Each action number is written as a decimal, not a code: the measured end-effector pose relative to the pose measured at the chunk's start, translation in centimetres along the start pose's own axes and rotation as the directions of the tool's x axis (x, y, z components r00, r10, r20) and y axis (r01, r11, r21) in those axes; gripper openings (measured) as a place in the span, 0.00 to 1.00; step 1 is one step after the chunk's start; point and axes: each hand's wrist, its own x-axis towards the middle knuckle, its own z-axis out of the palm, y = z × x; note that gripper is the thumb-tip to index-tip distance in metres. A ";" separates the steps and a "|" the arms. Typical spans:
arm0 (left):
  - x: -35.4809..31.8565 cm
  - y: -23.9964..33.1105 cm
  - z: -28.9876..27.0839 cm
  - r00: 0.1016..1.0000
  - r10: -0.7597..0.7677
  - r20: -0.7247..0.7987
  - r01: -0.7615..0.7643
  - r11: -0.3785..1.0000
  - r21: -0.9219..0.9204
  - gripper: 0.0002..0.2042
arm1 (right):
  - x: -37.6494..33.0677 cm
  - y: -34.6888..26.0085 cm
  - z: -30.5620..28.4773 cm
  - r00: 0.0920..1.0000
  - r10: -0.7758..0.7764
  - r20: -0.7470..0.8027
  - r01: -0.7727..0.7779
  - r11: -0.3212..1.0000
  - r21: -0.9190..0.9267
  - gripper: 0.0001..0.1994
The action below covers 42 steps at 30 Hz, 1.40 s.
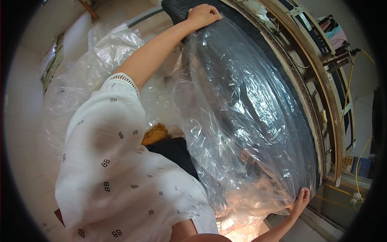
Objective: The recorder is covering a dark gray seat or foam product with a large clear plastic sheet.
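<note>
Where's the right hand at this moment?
In the head view the right hand is at the lower right, pressed on the bottom edge of the clear plastic sheet covering the dark mattress, beside the wooden frame.

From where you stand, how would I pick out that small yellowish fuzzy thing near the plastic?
Start at the big dark mattress standing on edge, wrapped in a clear plastic sheet that the left hand and right hand press against it. Follow the sheet's left edge down to the white sleeve. There sits the mustard-yellow fuzzy lump, the only warm, woolly thing among shiny plastic.
</note>
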 end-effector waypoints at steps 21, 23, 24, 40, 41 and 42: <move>3.2 -1.1 0.4 0.970 -0.135 0.203 0.216 0.862 -0.459 0.05 | 0.0 -1.1 0.3 0.997 0.061 0.044 -0.059 0.998 -0.030 0.06; 3.0 -1.5 1.1 0.987 -0.097 0.124 0.147 0.856 -0.496 0.05 | 0.0 -1.1 -0.1 0.990 0.124 0.060 -0.127 0.991 0.039 0.07; 2.9 -1.6 1.3 0.993 -0.096 0.071 0.118 0.884 -0.452 0.06 | -0.7 -2.5 0.8 0.990 0.131 0.054 -0.134 0.990 0.044 0.07; 13.8 -17.7 4.3 0.999 0.014 0.030 -0.020 0.979 0.205 0.22 | -11.4 1.7 -2.7 0.837 -0.305 -0.455 -0.078 0.756 -0.650 0.06; 14.5 -19.2 3.6 0.998 0.031 0.050 -0.041 0.975 0.219 0.22 | -11.3 1.0 -2.2 0.843 -0.277 -0.462 -0.096 0.766 -0.635 0.06; 15.3 -20.6 2.4 0.999 0.024 0.047 -0.034 0.974 0.223 0.22 | -11.2 -1.0 -1.2 0.882 -0.108 -0.458 -0.068 0.934 -0.352 0.07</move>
